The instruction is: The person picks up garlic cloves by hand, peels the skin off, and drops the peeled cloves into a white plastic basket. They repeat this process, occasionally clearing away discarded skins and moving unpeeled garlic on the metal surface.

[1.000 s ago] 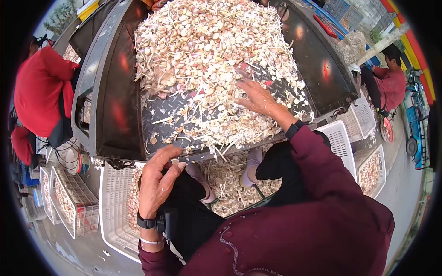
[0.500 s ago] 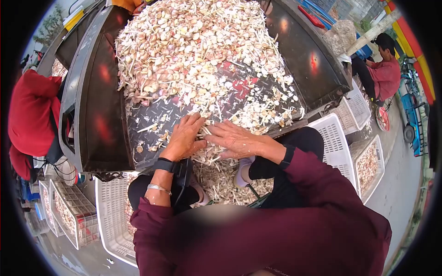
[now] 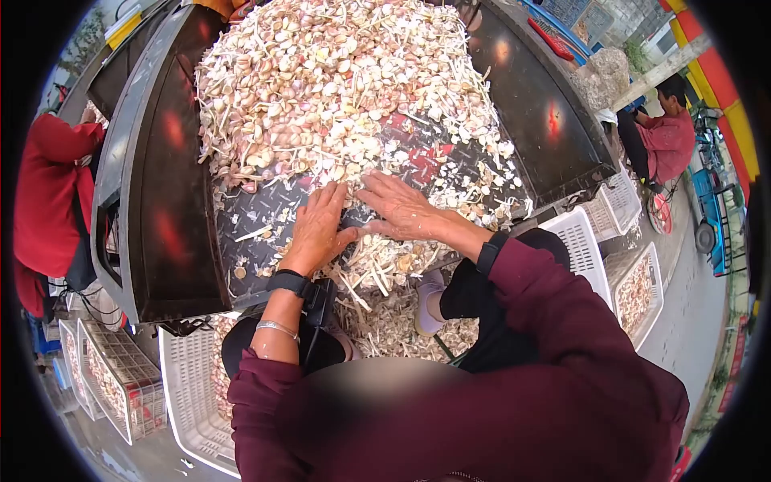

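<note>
A large heap of garlic cloves (image 3: pixel 321 72), mixed with dry stalks and skins, covers the far part of a dark metal tray bed (image 3: pixel 277 205). My left hand (image 3: pixel 316 230) lies palm down at the heap's near edge, its fingers stretched forward. Beside it, my right hand (image 3: pixel 399 210) is flat with fingers extended and angled to the left, touching the cloves in front. The thumbs nearly meet. Under and behind the hands, loose stalks and skins (image 3: pixel 377 269) spread over the bed's near edge. Neither hand grips anything visible; the palms are hidden.
Dark metal side walls (image 3: pixel 554 104) flank the bed. White plastic crates (image 3: pixel 189 394) stand at my left, and another white crate (image 3: pixel 578 241) at my right. Garlic waste (image 3: pixel 401 325) covers the ground between my feet. People in red tops (image 3: pixel 56 193) sit on either side.
Both hands have moved a little forward toward the heap, the right one more. More stalks and skins now lie on the bed's near edge behind them.
</note>
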Demonstrator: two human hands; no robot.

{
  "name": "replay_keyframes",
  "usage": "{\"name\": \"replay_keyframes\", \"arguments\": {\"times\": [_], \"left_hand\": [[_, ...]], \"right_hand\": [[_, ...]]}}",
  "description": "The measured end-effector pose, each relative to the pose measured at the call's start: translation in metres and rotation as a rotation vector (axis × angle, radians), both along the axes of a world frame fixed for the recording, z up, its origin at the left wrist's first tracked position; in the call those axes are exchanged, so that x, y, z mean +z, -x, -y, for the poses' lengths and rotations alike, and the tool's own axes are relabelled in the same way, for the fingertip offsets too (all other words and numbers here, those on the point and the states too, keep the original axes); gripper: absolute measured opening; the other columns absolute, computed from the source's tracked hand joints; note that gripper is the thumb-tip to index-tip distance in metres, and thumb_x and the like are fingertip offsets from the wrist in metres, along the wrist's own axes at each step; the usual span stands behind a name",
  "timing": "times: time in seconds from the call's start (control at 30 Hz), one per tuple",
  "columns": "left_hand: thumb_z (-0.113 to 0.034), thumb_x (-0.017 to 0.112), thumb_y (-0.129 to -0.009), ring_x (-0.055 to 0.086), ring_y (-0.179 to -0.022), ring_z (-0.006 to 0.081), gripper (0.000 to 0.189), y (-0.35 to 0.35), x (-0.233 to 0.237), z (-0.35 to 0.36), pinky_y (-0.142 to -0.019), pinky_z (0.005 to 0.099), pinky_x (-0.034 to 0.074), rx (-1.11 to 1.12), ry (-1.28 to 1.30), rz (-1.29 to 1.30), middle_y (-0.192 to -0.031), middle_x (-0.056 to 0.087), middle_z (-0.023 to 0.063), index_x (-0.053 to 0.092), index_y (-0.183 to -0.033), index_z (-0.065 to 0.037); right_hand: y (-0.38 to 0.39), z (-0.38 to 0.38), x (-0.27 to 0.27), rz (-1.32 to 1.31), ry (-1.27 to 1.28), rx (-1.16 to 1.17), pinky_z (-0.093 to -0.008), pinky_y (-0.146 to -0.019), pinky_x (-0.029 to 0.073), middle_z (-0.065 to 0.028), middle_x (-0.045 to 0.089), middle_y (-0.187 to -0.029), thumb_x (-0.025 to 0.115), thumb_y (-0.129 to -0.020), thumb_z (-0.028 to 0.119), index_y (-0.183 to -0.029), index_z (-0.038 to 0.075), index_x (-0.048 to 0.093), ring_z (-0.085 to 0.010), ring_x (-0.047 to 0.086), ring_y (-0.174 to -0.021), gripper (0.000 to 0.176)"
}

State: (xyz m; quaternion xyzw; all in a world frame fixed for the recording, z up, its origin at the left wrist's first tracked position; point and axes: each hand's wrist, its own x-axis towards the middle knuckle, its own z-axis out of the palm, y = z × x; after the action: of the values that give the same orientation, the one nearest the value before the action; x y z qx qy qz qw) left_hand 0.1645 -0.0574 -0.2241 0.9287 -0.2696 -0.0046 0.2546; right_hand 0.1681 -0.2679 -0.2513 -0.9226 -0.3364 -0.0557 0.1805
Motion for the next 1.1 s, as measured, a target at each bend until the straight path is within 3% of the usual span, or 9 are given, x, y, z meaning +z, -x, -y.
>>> {"name": "replay_keyframes", "arguments": {"times": [0.13, 0.27, 0.37, 0.43, 0.63, 0.7, 0.8, 0.87, 1.1], "left_hand": [[-0.012, 0.075, -0.066, 0.050, -0.114, 0.0354, 0.054, -0.003, 0.002, -0.008, -0.097, 0.0412, 0.042, -0.276, -0.008, -0.106, -0.120, 0.058, 0.0162, 0.059, -0.116, 0.001], [-0.014, 0.071, -0.075, 0.052, -0.113, 0.0372, 0.053, 0.010, 0.022, -0.003, -0.097, 0.0410, 0.042, -0.304, 0.112, -0.320, -0.122, 0.058, 0.0203, 0.054, -0.123, 0.001], [-0.014, 0.071, -0.077, 0.052, -0.113, 0.0386, 0.050, 0.011, 0.011, -0.002, -0.096, 0.0415, 0.044, -0.284, 0.153, -0.214, -0.122, 0.057, 0.0210, 0.055, -0.122, 0.001], [-0.014, 0.070, -0.077, 0.055, -0.109, 0.0396, 0.045, 0.008, 0.012, -0.001, -0.093, 0.0417, 0.045, -0.263, 0.184, -0.166, -0.117, 0.059, 0.0226, 0.058, -0.117, 0.003], [-0.014, 0.069, -0.078, 0.063, -0.091, 0.0363, 0.035, 0.003, 0.021, -0.004, -0.079, 0.0413, 0.050, -0.072, 0.259, -0.291, -0.099, 0.065, 0.0224, 0.063, -0.107, 0.004], [-0.015, 0.068, -0.081, 0.060, -0.071, 0.0192, 0.030, 0.001, 0.021, -0.006, -0.063, 0.0326, 0.047, 0.031, 0.361, -0.335, -0.089, 0.065, 0.0133, 0.064, -0.105, 0.003], [-0.015, 0.063, -0.086, 0.062, -0.074, 0.0161, 0.035, -0.002, 0.018, -0.006, -0.063, 0.0283, 0.048, 0.106, 0.552, -0.433, -0.092, 0.066, 0.0083, 0.059, -0.116, 0.003], [-0.016, 0.058, -0.091, 0.063, -0.076, 0.0149, 0.041, 0.000, 0.020, -0.003, -0.061, 0.0247, 0.050, 0.207, 0.904, -0.569, -0.101, 0.067, 0.0093, 0.053, -0.126, 0.005], [-0.011, 0.050, -0.097, 0.059, -0.068, 0.0076, 0.031, 0.000, 0.027, -0.010, -0.053, 0.0184, 0.044, 0.220, 1.206, -0.629, -0.090, 0.067, 0.0083, 0.053, -0.124, 0.003]], "right_hand": [[0.009, 0.006, 0.031, -0.517, 0.035, 0.437, -0.0423, -0.102, 0.038, -0.0168, 0.055, -0.126, 0.065, -0.086, 0.030, -0.122, 0.003, 0.056, -0.0321, 0.048, -0.121, 0.046], [-0.017, 0.023, 0.072, -0.762, -0.066, 0.211, -0.0402, -0.084, 0.047, -0.0140, 0.066, -0.103, 0.064, -0.084, 0.020, -0.109, 0.006, 0.065, -0.0305, 0.061, -0.101, 0.029], [-0.056, 0.038, 0.057, -0.549, -0.130, -0.110, -0.0413, -0.077, 0.049, -0.0142, 0.065, -0.105, 0.061, -0.083, 0.014, -0.110, 0.006, 0.064, -0.0306, 0.062, -0.096, 0.029], [-0.076, 0.032, 0.045, 0.075, -0.123, -0.109, -0.0426, -0.077, 0.049, -0.0161, 0.063, -0.104, 0.058, -0.080, 0.008, -0.110, 0.007, 0.063, -0.0332, 0.061, -0.096, 0.031], [-0.112, 0.021, 0.013, -0.118, 0.071, -0.131, -0.0429, -0.082, 0.047, -0.0163, 0.061, -0.098, 0.062, -0.074, 0.005, -0.106, 0.004, 0.063, -0.0345, 0.058, -0.098, 0.032], [-0.115, 0.030, 0.008, -0.013, 0.003, -0.050, -0.0417, -0.077, 0.049, -0.0148, 0.062, -0.092, 0.063, -0.071, 0.005, -0.108, 0.005, 0.063, -0.0344, 0.061, -0.089, 0.037], [-0.093, 0.017, 0.044, -0.257, -0.016, -0.139, -0.0373, -0.071, 0.053, -0.0142, 0.067, -0.091, 0.060, -0.075, 0.002, -0.107, 0.003, 0.066, -0.0289, 0.066, -0.080, 0.032], [-0.078, 0.001, 0.061, -0.842, -0.729, -0.127, -0.0275, -0.064, 0.054, -0.0100, 0.068, -0.089, 0.062, -0.080, 0.004, -0.110, -0.003, 0.062, -0.0180, 0.067, -0.073, 0.031], [-0.042, -0.034, 0.077, -0.972, -0.935, 0.043, -0.0240, -0.058, 0.055, -0.0102, 0.069, -0.092, 0.062, -0.087, 0.008, -0.112, -0.005, 0.062, -0.0139, 0.067, -0.072, 0.029]]}}
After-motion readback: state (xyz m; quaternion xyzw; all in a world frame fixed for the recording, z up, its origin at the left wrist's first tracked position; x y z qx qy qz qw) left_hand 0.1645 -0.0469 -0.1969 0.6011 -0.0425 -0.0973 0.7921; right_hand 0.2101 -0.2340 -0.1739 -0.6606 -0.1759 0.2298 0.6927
